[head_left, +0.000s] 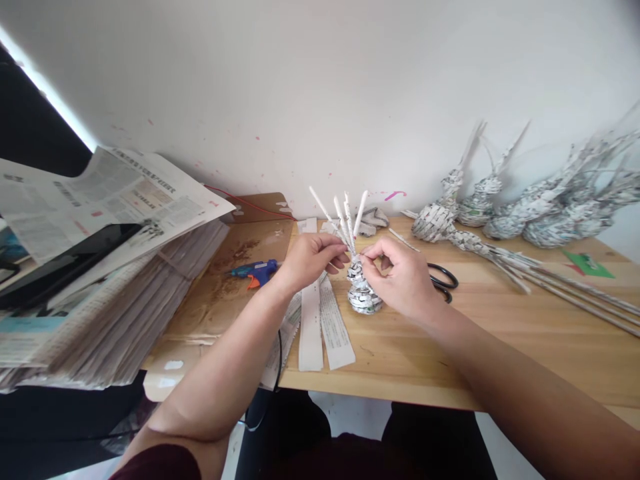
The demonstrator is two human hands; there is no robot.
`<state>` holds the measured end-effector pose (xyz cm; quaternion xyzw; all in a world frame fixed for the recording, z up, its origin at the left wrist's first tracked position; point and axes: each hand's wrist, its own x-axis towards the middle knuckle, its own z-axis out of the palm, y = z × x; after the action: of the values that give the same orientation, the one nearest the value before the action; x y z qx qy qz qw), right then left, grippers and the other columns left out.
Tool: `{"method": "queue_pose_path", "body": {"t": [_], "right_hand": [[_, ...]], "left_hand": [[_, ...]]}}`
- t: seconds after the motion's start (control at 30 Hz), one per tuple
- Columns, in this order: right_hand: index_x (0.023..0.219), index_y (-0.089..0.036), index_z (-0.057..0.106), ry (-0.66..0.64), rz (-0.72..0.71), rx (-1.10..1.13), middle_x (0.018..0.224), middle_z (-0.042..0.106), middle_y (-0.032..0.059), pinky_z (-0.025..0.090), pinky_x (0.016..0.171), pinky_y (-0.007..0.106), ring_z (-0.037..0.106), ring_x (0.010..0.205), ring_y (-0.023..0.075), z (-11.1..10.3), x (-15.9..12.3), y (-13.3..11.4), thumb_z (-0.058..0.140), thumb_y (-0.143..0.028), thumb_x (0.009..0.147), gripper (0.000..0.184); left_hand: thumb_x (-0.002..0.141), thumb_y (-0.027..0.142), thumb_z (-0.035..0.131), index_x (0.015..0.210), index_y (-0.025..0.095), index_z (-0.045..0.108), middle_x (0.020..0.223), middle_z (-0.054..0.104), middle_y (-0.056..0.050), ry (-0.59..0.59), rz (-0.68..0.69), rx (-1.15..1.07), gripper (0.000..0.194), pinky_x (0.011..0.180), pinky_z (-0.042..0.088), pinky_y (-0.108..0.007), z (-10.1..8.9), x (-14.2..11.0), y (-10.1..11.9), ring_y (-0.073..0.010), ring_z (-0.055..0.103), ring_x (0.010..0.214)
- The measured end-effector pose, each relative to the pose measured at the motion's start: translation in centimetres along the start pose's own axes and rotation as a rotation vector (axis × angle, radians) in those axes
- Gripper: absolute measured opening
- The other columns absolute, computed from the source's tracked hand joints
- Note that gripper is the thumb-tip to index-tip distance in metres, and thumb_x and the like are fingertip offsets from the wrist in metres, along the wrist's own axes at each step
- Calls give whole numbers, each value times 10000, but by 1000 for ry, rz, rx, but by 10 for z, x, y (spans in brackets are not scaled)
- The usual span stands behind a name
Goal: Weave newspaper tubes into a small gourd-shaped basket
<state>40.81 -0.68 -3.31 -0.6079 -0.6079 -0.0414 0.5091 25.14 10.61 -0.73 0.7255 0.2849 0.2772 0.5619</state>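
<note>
A small woven vase made of rolled newspaper stands upright on the wooden table, with several white paper tubes sticking up out of its narrow neck. My left hand is at the left of the neck, thumb and fingers pinched on a paper tube. From the right, my right hand pinches the neck of the vase. Fingers partly cover the weave there. Flat newspaper strips lie just left of the vase, below my left hand. Black-handled scissors lie partly behind my right hand.
A blue glue gun with an orange trigger rests on brown cardboard. A tall newspaper stack bears a dark flat device at left. Several woven paper vases and long paper tubes occupy the right, near a green card.
</note>
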Motion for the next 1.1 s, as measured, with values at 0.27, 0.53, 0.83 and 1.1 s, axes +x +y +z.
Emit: {"method": "queue_pose_path", "body": {"t": [0.27,0.53,0.83,1.1], "right_hand": [[726,-227,517,-32,-8,5,612,558,-39,333,506,258,440,491,103,-1,0,0,629,-147,831,173],[790,-235,516,0,-279,-54,764,677,36,462,678,314,636,736,191,-2,-1,2,562,-96,911,189],[836,-241,527,-11,-141,-25,799,680,36,469,652,319,616,723,188,-5,0,1,564,-168,952,142],[809,-227,547,-2,71,52,678,630,-4,368,486,265,498,505,122,-3,3,4,624,-234,910,127]], "left_hand": [[725,459,860,857,136,783,782,734,-46,-90,32,-55,357,664,568,-243,7,-3,0,-121,649,685],[847,475,748,751,156,758,767,733,-54,89,247,227,333,690,518,-268,10,-5,-1,-159,640,735],[826,426,764,807,161,790,601,670,-5,69,100,117,267,420,428,-203,18,-8,4,-88,536,440],[826,381,759,813,129,771,673,733,-46,80,129,-78,252,604,612,-240,27,-8,-1,-138,699,600]]}}
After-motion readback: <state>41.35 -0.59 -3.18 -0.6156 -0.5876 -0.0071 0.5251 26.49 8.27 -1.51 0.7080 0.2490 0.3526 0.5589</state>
